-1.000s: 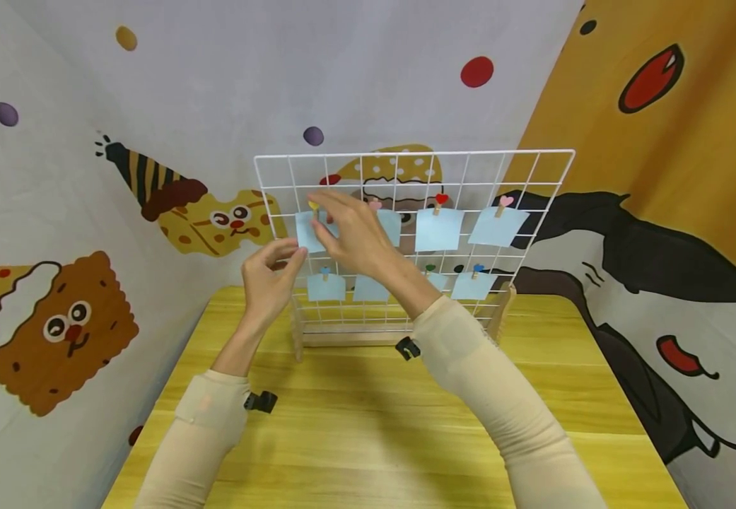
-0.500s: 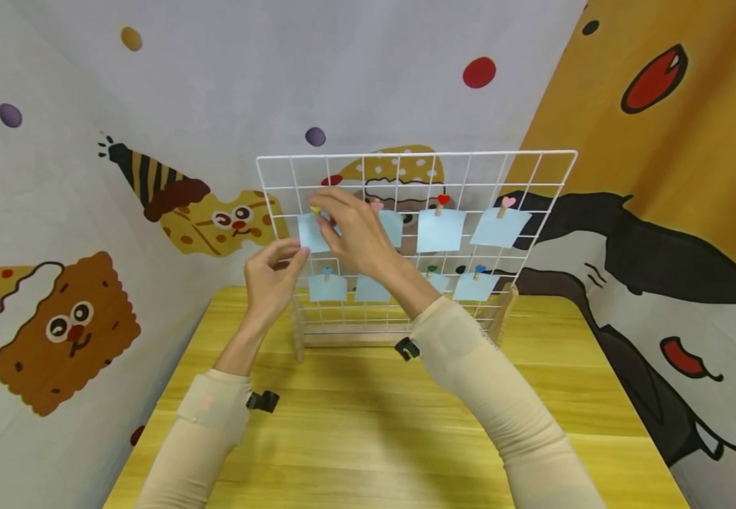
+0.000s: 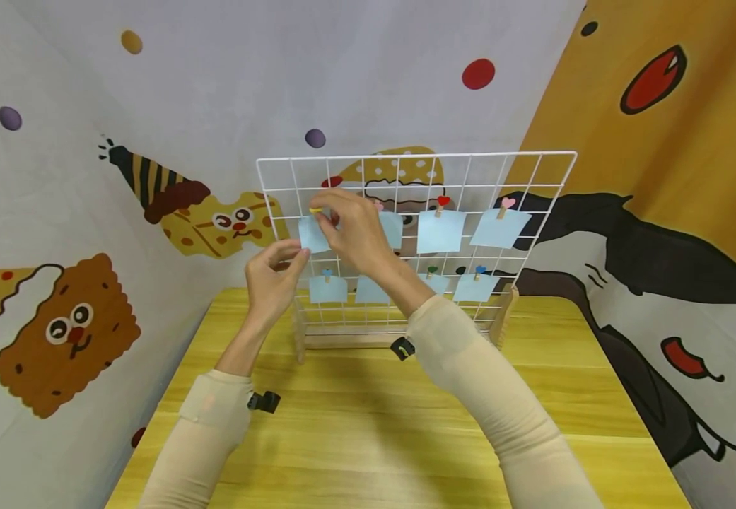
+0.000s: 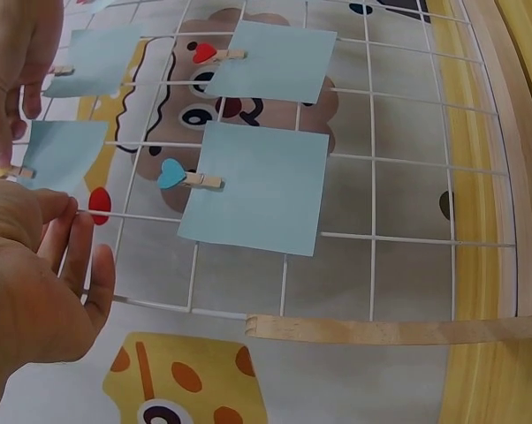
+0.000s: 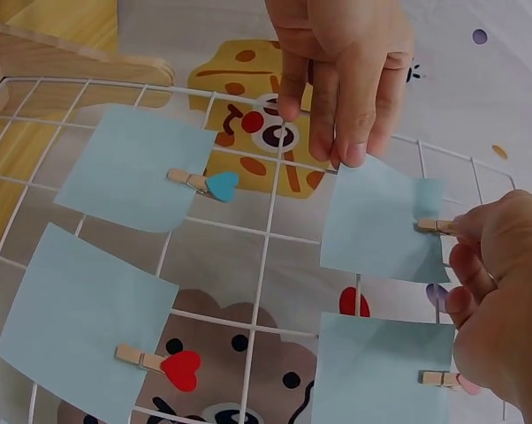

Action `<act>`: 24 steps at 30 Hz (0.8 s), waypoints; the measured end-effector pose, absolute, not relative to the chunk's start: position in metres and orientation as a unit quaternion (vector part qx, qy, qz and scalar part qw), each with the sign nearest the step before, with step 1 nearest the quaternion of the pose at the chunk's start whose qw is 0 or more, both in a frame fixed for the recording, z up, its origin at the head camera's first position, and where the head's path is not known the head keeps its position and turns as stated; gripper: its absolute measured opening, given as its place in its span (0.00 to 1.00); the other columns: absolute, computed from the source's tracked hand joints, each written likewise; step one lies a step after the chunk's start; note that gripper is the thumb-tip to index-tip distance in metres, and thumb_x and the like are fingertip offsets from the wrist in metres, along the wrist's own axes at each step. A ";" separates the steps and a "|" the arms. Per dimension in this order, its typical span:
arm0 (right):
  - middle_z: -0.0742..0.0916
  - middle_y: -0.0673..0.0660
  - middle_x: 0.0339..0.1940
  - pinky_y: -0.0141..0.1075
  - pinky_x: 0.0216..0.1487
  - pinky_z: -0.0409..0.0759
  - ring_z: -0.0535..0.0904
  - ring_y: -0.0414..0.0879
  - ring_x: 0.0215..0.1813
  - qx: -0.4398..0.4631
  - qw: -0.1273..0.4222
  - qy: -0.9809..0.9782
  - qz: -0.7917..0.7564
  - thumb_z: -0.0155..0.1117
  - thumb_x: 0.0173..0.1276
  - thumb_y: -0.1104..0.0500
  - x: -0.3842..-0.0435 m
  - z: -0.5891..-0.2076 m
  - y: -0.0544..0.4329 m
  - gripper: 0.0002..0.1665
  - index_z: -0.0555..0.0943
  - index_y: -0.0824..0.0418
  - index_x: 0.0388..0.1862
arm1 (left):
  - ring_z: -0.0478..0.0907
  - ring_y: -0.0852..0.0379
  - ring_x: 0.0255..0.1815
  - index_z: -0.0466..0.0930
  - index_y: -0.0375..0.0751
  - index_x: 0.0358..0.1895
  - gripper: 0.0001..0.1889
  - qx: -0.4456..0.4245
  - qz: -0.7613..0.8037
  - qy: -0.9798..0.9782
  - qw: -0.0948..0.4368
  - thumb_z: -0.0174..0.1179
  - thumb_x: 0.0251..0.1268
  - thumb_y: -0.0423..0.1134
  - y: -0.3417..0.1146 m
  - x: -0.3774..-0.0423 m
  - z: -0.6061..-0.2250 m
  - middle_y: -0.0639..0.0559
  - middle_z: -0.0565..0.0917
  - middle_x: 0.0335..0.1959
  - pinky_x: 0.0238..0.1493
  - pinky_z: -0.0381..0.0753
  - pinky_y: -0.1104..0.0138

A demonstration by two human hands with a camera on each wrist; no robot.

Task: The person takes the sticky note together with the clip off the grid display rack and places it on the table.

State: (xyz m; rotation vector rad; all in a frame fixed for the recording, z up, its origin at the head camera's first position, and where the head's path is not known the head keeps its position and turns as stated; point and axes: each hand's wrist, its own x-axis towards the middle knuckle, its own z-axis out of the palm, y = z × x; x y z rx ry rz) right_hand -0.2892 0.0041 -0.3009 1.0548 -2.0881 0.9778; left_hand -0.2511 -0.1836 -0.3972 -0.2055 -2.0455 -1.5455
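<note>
My left hand (image 3: 273, 279) pinches the lower left corner of a light blue paper note (image 5: 381, 221) at the upper left of a white wire grid (image 3: 416, 154). At that note's top edge, my right hand (image 3: 358, 230) pinches a small wooden clothespin (image 5: 436, 226) with a yellow heart (image 3: 315, 209). In the right wrist view the clothespin's jaws overlap the paper, and the fingers partly cover its heart end. Directly right of it hangs another blue note (image 3: 392, 230), partly behind my right hand.
More blue notes hang in two rows, among them one with a red heart clothespin (image 3: 440, 230) and one with a blue heart clothespin (image 4: 257, 185). A wooden base (image 3: 348, 341) holds the grid up on the wood-grain table (image 3: 342, 438). A cartoon-printed cloth (image 3: 215, 85) stands behind.
My right thumb and forefinger have drawn together on the yellow heart clothespin, which now shows less of itself. The left hand stays at the note's corner.
</note>
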 end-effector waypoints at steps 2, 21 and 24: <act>0.96 0.64 0.56 0.32 0.39 0.82 0.87 0.50 0.36 0.394 0.299 -0.782 0.379 0.73 0.78 0.70 -0.290 -0.301 0.003 0.08 0.92 0.70 0.52 | 0.89 0.72 0.46 0.92 0.34 0.57 0.12 -0.077 -0.578 -0.762 0.282 0.74 0.78 0.37 -0.184 -0.251 -0.397 0.37 0.96 0.52 0.53 0.88 0.78; 0.97 0.63 0.49 0.35 0.42 0.89 0.94 0.55 0.42 0.367 0.316 -0.770 0.414 0.77 0.74 0.70 -0.290 -0.301 -0.001 0.04 0.95 0.68 0.44 | 0.88 0.75 0.43 0.93 0.33 0.54 0.10 -0.079 -0.567 -0.760 0.308 0.75 0.77 0.34 -0.183 -0.255 -0.399 0.35 0.96 0.49 0.50 0.87 0.80; 0.98 0.63 0.48 0.41 0.50 0.95 0.96 0.56 0.49 0.360 0.321 -0.773 0.413 0.77 0.73 0.70 -0.290 -0.301 -0.001 0.04 0.95 0.68 0.44 | 0.87 0.76 0.43 0.93 0.32 0.54 0.10 -0.081 -0.565 -0.760 0.309 0.75 0.77 0.34 -0.183 -0.255 -0.399 0.35 0.96 0.49 0.50 0.87 0.80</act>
